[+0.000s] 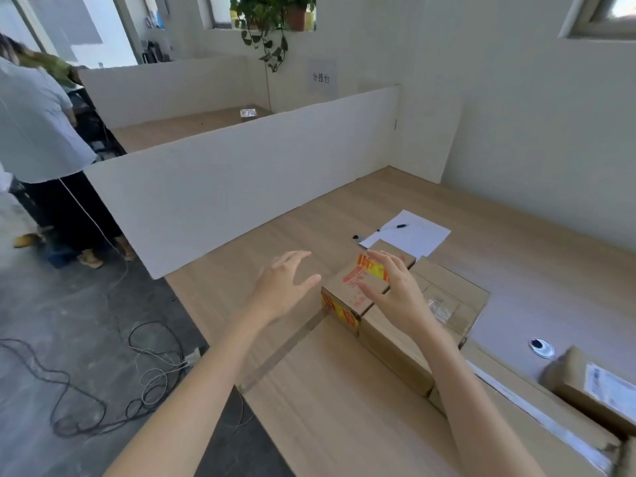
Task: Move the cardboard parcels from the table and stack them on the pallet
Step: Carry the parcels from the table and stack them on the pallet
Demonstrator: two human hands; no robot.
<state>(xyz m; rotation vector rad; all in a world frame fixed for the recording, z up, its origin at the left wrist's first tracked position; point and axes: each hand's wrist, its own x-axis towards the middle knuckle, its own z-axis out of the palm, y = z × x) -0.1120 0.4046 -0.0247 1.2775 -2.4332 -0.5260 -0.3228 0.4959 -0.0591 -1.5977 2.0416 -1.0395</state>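
Head view, step: reaching for a parcel; judging by the hands on either side of it, the pick-up is about to start and nothing is lifted yet.
Small parcel: a brown box with red and yellow tape, sitting on the table on top of other boxes.
Left hand: fingers spread and apart, holding nothing, in the air just left of the small parcel.
Right hand: fingers spread and loosely bent at the parcel's right side, not clamped on it; whether the skin touches the cardboard I cannot tell.
Next move: likely both palms close in on opposite sides, squeeze evenly, then lift straight up so the boxes below do not shift.
Other parcels: a long box under and in front of the small one, a flat box just beside it to the right, and a labelled box well apart at the right edge.
Contents: every box is taped shut, so what is inside does not show.
Pallet: not in view, so the carry calls for a turn away from the table.
Also on the table: a sheet of paper with a pen lying on it, behind the parcels.
Surroundings: a white divider along the table's far side, cables loose on the floor at the left, worth stepping round.
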